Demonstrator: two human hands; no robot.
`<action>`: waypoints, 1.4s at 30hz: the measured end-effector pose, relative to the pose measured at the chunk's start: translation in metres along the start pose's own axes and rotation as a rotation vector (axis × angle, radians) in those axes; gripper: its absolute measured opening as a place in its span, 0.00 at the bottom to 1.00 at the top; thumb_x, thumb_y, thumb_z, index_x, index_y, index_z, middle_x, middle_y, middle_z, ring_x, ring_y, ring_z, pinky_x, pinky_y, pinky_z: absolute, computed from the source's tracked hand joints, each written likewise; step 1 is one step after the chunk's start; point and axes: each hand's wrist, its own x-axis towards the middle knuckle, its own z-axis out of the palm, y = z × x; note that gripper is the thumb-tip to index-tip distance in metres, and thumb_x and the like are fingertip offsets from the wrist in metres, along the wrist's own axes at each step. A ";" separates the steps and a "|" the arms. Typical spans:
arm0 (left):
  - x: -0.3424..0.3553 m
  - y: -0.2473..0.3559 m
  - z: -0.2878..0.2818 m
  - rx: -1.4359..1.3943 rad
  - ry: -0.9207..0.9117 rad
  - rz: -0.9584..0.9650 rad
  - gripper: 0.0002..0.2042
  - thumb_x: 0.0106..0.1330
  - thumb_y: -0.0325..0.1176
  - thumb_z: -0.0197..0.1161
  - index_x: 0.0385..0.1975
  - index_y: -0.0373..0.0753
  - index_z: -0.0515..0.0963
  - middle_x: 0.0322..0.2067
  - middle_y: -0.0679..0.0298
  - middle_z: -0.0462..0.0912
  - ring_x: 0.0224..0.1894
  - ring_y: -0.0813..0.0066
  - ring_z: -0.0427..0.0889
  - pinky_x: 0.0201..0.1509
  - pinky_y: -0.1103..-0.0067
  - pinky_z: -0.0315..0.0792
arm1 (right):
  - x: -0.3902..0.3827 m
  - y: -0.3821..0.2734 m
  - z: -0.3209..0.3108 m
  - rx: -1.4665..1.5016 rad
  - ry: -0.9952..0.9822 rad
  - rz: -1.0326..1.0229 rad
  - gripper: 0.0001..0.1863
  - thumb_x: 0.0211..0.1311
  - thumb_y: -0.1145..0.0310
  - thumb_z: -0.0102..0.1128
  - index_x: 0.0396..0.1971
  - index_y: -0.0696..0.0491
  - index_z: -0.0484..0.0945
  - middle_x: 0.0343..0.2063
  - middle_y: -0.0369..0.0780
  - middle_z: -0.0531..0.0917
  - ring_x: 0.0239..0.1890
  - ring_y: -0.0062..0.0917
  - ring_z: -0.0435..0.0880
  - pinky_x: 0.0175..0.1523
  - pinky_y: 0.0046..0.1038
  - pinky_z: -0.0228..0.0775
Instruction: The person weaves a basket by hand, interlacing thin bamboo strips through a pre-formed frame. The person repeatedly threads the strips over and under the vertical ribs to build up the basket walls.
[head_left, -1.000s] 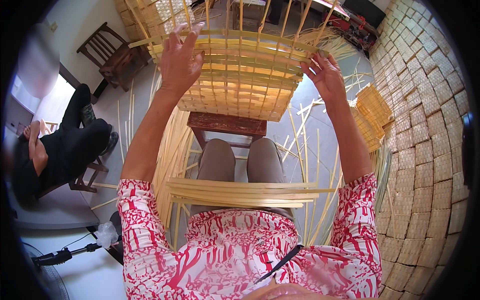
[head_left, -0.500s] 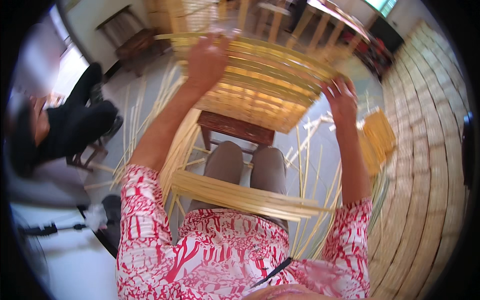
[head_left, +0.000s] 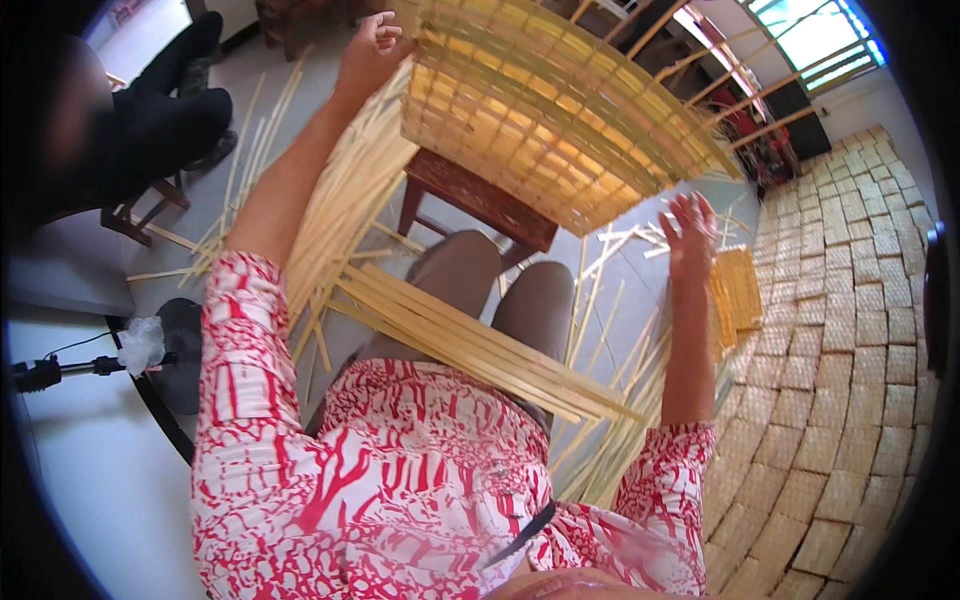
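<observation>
Right now the left hand (head_left: 375, 45) is raised beside the left edge of the woven basketwork (head_left: 540, 125), its fingers loosely curled and the hand about half open. Its thumb side lies close against that edge; whether skin meets cane I cannot tell. The right hand (head_left: 690, 235) is more open, fingers up, bent a little and spread slightly apart, just off the basketwork's lower right corner, with a gap of floor (head_left: 625, 275) between them. It looks empty.

The basketwork leans at a slant in front of the person's knees, over the far side of a red-brown wooden stool (head_left: 480, 195), and long uprights (head_left: 775, 128) stick out past its rim toward the upper right. Across the person's lap lies a bundle of flat pale strips (head_left: 480, 345), apart from both hands. More loose strips (head_left: 350, 205) are heaped on the floor under the left forearm. Beyond the right forearm sits a small yellow woven piece (head_left: 737, 290), near a broad spread of stacked woven pieces (head_left: 820, 350).
</observation>
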 end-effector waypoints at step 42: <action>-0.082 0.190 0.116 0.137 -1.052 0.318 0.32 0.63 0.29 0.63 0.68 0.37 0.59 0.49 0.47 0.79 0.52 0.45 0.78 0.54 0.57 0.72 | 0.008 -0.001 0.113 0.599 -0.529 0.084 0.23 0.80 0.58 0.39 0.64 0.54 0.67 0.62 0.41 0.75 0.62 0.31 0.74 0.67 0.36 0.65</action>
